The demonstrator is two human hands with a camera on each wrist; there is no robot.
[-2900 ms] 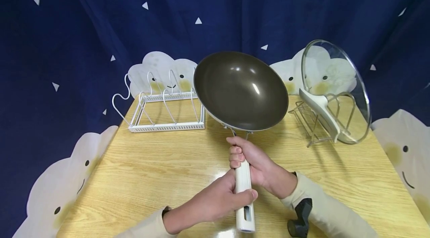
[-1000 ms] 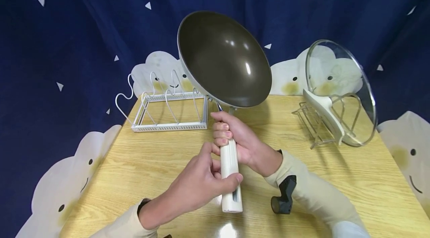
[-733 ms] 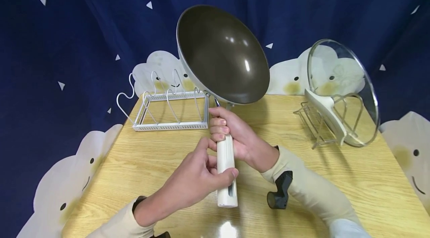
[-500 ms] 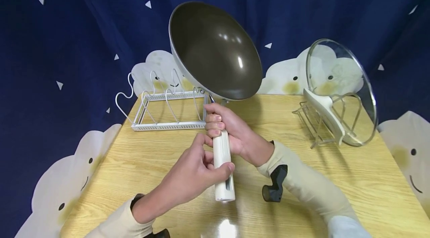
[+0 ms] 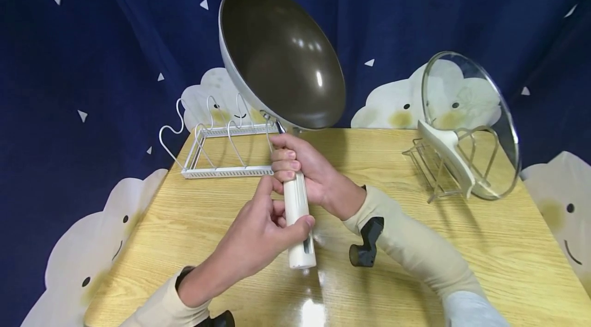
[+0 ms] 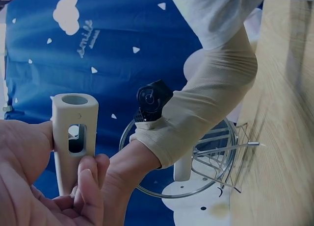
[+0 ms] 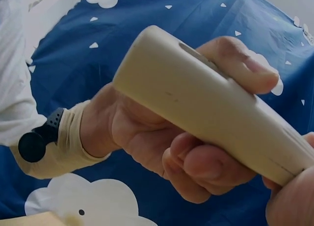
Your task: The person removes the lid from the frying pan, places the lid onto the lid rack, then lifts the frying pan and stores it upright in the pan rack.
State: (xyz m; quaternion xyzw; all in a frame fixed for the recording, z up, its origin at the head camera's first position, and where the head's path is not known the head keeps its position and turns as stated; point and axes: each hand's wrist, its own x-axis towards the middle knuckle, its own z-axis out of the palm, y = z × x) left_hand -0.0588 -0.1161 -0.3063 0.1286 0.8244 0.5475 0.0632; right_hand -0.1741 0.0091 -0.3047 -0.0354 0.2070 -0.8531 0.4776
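A deep frying pan (image 5: 281, 55) with a dark brown inside is held up above the table, its bowl tilted up and leaning to the left. My right hand (image 5: 307, 170) grips the upper part of its cream handle (image 5: 295, 198), close to the bowl. Lower down, my left hand (image 5: 251, 232) holds the same handle, thumb across the front and fingers behind it. In the left wrist view, the handle end (image 6: 75, 138) shows a slot and a hollow tip. The right wrist view shows the left hand's fingers (image 7: 211, 164) curled under the handle.
A white wire rack (image 5: 226, 173) stands at the back left of the wooden table (image 5: 184, 245), partly behind the pan and right hand. At the right, a glass lid (image 5: 471, 127) with a white handle leans in a metal stand (image 5: 434, 183). A dark blue curtain (image 5: 392, 8) hangs behind.
The pan has been raised and carried to the left, and its bowl has tipped further upright. Both hands have moved with it, still on the handle. The rack and lid stay in place.
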